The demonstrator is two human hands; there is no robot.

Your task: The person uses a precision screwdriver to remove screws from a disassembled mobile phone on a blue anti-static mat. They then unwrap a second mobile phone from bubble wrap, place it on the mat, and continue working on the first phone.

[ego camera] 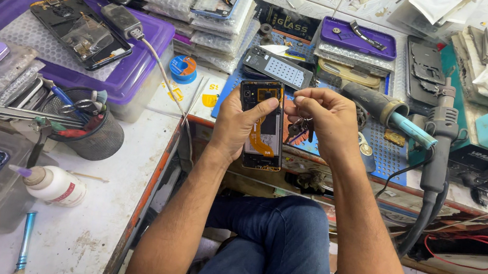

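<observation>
Cluttered repair bench [128, 159] with trays and tools surrounds me; above my lap my left hand [234, 123] is closed around an opened smartphone [262, 124], its long axis upright, exposed insides toward me. My right hand [322, 119] sits just right of its top edge, fingertips pinched on something too small to tell.
</observation>
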